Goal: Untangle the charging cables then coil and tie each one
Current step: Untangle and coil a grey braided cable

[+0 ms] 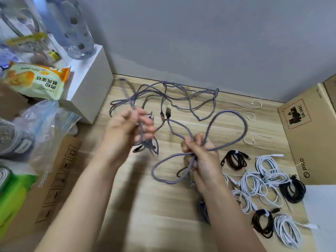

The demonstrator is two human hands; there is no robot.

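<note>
Cables [181, 99] between both gripping hands [163, 140]

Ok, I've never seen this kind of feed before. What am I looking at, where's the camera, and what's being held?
There is no machine here: a person's bare hands, seen from one camera worn on the head, looking down at a wooden surface. The left hand grips a bunch of grey braided cable whose tangle lies spread toward the wall. The right hand grips loops of the same kind of cable. At the right lie coiled white cables and coiled black cables, beside a cardboard box.
</note>
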